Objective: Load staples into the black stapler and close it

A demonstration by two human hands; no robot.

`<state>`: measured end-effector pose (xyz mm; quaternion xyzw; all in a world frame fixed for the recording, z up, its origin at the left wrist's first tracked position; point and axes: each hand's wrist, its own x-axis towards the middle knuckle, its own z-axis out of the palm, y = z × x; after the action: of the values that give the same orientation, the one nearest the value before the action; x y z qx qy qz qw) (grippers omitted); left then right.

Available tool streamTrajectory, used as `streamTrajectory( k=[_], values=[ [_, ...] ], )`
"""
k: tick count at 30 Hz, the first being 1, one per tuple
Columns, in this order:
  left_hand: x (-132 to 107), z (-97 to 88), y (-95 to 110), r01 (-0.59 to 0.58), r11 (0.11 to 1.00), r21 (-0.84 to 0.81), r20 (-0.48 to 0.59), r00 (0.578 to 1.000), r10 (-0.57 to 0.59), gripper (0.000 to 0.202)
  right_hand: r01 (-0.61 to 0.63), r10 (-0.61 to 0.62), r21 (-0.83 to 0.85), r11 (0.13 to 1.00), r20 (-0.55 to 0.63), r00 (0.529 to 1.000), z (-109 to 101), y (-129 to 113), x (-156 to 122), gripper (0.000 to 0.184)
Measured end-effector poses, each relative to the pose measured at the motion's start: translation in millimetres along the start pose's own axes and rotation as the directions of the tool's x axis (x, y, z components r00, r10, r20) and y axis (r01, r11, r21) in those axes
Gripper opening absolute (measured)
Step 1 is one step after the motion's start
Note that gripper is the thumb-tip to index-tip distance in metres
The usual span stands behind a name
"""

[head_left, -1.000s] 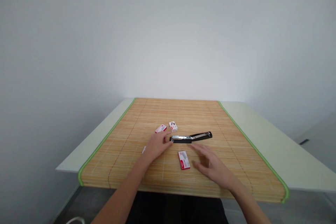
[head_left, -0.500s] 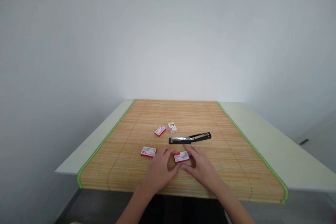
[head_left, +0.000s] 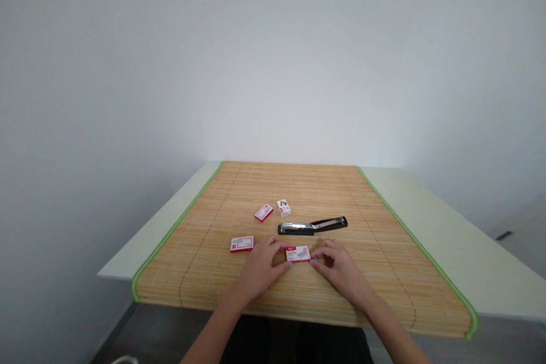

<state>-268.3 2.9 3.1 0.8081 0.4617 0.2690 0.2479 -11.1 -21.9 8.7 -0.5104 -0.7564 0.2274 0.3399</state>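
A small red-and-white staple box lies near the front of the bamboo mat, its printed face up. At its left end, the thumb and fingers of my left hand grip it. My right hand pinches the opposite end, with the thumb and fingertips close together. Just beyond the hands rests a black stapler, folded wide open so its metal staple channel shows. Left of my left hand lies another red-and-white box.
Farther back are a third red-and-white box and a small white box with a dark picture on it. The green-edged bamboo mat covers the middle of a white table, which meets a pale wall.
My right hand has shifted right, its fingertips closing from around the staple box to its right end. My left fingers have drawn in at the left end. The view has shifted slightly.
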Motion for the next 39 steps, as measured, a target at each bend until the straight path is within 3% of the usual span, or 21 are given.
streamTrajectory(
  k=[8,13,17,24,31,39],
  values=[
    [2,-3.1,1,-0.017,0.999,-0.043,0.000,1.000,0.017,0.034,0.034,-0.035,0.018,0.999,0.053,0.998,-5,5,3,0.009],
    [2,-2.1,-1,-0.014,0.997,-0.077,-0.009,1.000,0.014,0.042,0.033,-0.031,-0.027,0.999,0.076,0.997,-7,10,9,0.040],
    [1,-1.7,-2,-0.008,0.992,-0.123,-0.020,1.000,0.005,0.034,0.060,-0.059,-0.006,0.998,0.134,0.989,-8,10,13,0.032],
    [0,-6.9,-5,0.036,0.984,-0.176,0.008,0.999,-0.036,0.028,0.042,-0.044,0.015,0.999,0.170,0.985,-15,11,14,0.033],
    [-8,-21.0,-11,0.080,0.981,-0.174,0.036,0.997,-0.075,0.033,0.011,-0.013,0.011,1.000,0.166,0.986,-29,15,7,0.031],
    [-8,-20.6,-14,0.065,0.986,-0.151,0.027,0.998,-0.061,0.033,0.003,-0.002,-0.004,1.000,0.163,0.987,-29,17,6,0.030]
  ],
)
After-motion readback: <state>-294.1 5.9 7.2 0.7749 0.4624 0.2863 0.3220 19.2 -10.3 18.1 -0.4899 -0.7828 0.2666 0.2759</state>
